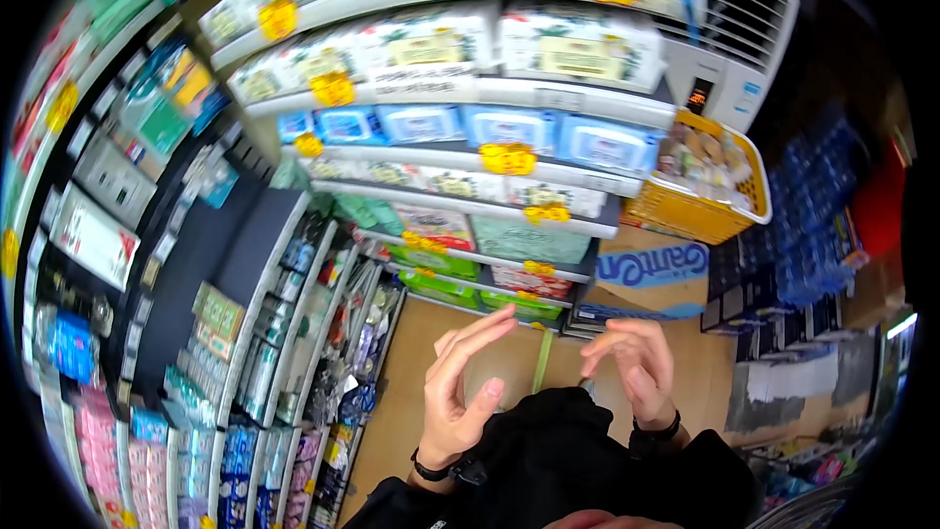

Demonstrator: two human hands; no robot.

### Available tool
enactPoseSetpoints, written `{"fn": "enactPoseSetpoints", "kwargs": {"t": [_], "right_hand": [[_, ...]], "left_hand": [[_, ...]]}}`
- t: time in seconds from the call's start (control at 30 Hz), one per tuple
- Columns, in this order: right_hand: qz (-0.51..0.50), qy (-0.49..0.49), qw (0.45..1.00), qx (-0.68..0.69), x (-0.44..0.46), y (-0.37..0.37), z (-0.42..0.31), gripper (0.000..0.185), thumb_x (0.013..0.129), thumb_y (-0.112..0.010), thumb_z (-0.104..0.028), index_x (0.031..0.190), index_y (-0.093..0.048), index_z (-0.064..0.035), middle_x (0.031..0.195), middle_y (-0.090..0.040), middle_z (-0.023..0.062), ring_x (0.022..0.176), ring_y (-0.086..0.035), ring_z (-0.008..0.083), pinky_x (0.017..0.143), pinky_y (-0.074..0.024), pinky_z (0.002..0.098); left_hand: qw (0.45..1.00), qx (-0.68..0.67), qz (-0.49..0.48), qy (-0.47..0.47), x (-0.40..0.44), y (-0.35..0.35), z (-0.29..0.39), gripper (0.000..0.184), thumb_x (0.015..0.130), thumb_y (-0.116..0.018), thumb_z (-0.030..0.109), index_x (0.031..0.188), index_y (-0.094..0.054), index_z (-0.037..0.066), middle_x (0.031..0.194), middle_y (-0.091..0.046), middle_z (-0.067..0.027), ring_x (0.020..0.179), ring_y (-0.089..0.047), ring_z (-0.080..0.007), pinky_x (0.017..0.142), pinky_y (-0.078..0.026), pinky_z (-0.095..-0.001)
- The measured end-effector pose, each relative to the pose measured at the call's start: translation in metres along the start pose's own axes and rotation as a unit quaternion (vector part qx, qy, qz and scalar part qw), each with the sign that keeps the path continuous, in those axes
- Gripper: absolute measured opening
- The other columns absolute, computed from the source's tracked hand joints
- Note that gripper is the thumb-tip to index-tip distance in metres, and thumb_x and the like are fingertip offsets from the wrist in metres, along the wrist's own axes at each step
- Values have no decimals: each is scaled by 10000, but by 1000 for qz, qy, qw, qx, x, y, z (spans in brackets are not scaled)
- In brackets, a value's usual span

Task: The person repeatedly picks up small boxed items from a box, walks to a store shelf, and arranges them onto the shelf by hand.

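My left hand (pixel 460 384) is raised in front of my black top (pixel 548 446), fingers stretched out and thumb apart, with nothing in it. Across from it, my right hand (pixel 636 362) is lifted too, its fingers loosely bent and apart, holding nothing. The palms roughly face each other with a gap between them. Dark bands circle both wrists. Beyond the hands stands a shelf unit (pixel 460 201) with white packs (pixel 578 44), blue wipe packs (pixel 421 124) and green packs (pixel 431 262). Neither hand touches the goods.
Left, dark shelves (pixel 211 255) carry several small packaged goods. A yellow basket (pixel 700 220) full of items sits on a cardboard box (pixel 651 279) at right. Behind it is a white appliance with a grille (pixel 729 29). Dark blue packs (pixel 808 206) are stacked farther right. The floor (pixel 397 411) is tan.
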State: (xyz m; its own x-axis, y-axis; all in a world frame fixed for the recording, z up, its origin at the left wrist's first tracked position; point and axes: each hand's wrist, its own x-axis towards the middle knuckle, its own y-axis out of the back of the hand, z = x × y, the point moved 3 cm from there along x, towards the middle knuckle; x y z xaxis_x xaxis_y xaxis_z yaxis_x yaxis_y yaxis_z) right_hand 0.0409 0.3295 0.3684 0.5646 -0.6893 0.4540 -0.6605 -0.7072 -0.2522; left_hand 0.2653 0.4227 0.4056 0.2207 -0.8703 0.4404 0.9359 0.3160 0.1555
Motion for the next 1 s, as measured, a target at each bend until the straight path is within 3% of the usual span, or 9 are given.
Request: {"fn": "enactPoseSetpoints", "kwargs": {"t": [0.23, 0.43, 0.53, 0.67, 0.73, 0.8, 0.83, 0.9, 1.0], "right_hand": [[117, 27, 990, -76, -53, 116, -67, 518, 1072, -557, -268, 1451, -412, 55, 1204, -681, 263, 947, -686, 266, 877, -535, 408], [217, 69, 964, -139, -96, 213, -122, 489, 1078, -548, -291, 1399, -452, 66, 1115, -705, 240, 870, -692, 260, 805, -554, 384], [253, 89, 950, -159, -110, 247, -140, 488, 1080, -543, -302, 1381, -458, 73, 1073, -707, 228, 829, -688, 256, 766, -559, 372], [300, 115, 928, -187, -121, 287, -149, 336, 1079, -546, -179, 1316, -506, 56, 1001, -714, 210, 750, -671, 214, 704, -552, 330], [320, 118, 918, -204, -123, 302, -148, 262, 1081, -537, -121, 1278, -531, 51, 981, -714, 204, 693, -661, 195, 655, -546, 306], [361, 100, 913, -160, -123, 316, -145, 164, 1085, -500, -38, 1211, -564, 45, 920, -713, 200, 514, -589, 134, 494, -470, 243], [363, 99, 913, -159, -120, 320, -146, 164, 1085, -500, -38, 1211, -564, 45, 920, -713, 200, 514, -589, 134, 494, -470, 243], [393, 59, 907, -140, -114, 326, -147, 161, 1100, -471, -43, 1165, -576, 60, 758, -694, 171, 378, -485, 90, 377, -350, 217], [397, 32, 905, -151, -105, 337, -147, 193, 1110, -463, -69, 1118, -600, 66, 604, -646, 127, 347, -451, 68, 351, -299, 214]], "left_hand": [[993, 13, -113, -42, 45, -144, 3, 517, 966, -641, 317, 1309, -640, -70, 1369, -653, -244, 1285, -606, -332, 1134, -393, -442], [992, -36, -101, -67, 71, -259, -5, 318, 954, -642, 35, 1259, -652, -54, 1263, -702, -203, 1245, -630, -305, 1113, -431, -424], [996, -22, -87, -28, 79, -298, -9, 237, 964, -650, 2, 1193, -672, -50, 1219, -717, -183, 1181, -660, -280, 1071, -464, -404], [995, -23, -90, -21, 94, -336, -11, 122, 972, -658, -8, 1085, -694, -34, 1155, -732, -171, 1103, -682, -255, 1026, -487, -380], [997, -19, -79, -12, 103, -351, -13, 29, 934, -736, 58, 952, -733, 35, 1106, -777, -79, 1000, -677, -204, 977, -395, -351], [995, 3, -102, -24, 111, -359, -18, 46, 959, -692, 40, 935, -720, 12, 1100, -763, -117, 1025, -681, -218, 967, -441, -354], [992, 23, -121, -37, 115, -363, -20, 94, 984, -648, 21, 918, -708, -11, 1095, -750, -155, 1050, -685, -233, 956, -487, -357], [990, 40, -132, -31, 128, -372, -21, 117, 991, -645, 47, 915, -709, -15, 1097, -754, -144, 1044, -686, -231, 948, -482, -358], [987, 56, -151, -22, 151, -385, -29, 151, 1001, -637, 91, 927, -712, -17, 1103, -759, -127, 1035, -687, -227, 942, -473, -360]]}}
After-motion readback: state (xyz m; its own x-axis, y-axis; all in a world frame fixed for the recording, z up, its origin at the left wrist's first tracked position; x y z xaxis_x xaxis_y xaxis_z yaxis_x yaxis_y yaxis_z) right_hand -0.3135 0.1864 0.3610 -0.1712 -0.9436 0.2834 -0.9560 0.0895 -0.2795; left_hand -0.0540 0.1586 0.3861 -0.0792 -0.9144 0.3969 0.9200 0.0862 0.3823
